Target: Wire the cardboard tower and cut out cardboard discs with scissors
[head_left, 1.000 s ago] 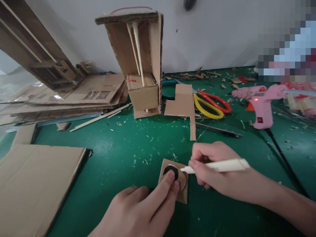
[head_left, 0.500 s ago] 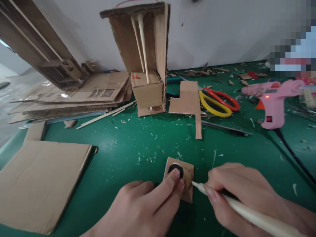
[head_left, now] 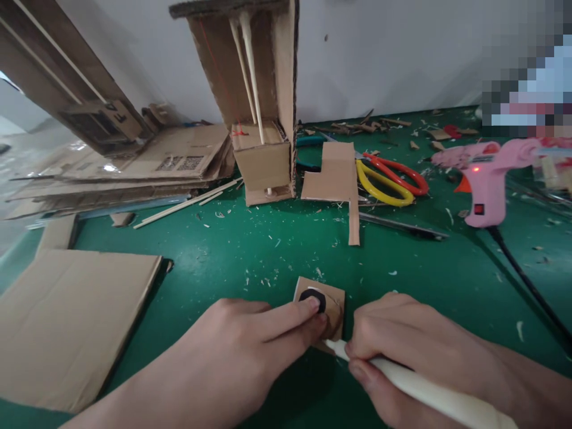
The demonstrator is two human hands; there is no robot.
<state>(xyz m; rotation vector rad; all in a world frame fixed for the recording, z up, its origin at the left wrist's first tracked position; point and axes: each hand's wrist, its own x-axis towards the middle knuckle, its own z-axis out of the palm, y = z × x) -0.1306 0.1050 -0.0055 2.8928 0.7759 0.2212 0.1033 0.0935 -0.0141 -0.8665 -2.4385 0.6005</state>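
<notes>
A small square of cardboard [head_left: 336,294] lies on the green table in front of me, a dark curved line visible on it. On top of it is a black disc [head_left: 308,295] with a pale edge. My left hand [head_left: 250,345] presses the disc and cardboard down with its fingertips, the fingers held close together. In my right hand [head_left: 402,339] is a cream pen-shaped tool [head_left: 415,384], gripped like a pencil. Its tip meets the cardboard's lower edge, just below my left fingertips; whether the tip is a blade or a nib I cannot tell.
A cardboard tower [head_left: 261,167] with sticks inside stands at the back. Right of it lie a cut cardboard piece [head_left: 337,173], red-and-yellow-handled scissors [head_left: 391,179] and a pink glue gun [head_left: 489,185], its light on. A cardboard sheet [head_left: 80,322] and stacked cardboard [head_left: 179,158] are at left.
My right hand has moved left and down, bringing the tool's tip from the cardboard's right side round to its lower edge. My left hand stays on the disc, its forearm swung lower left.
</notes>
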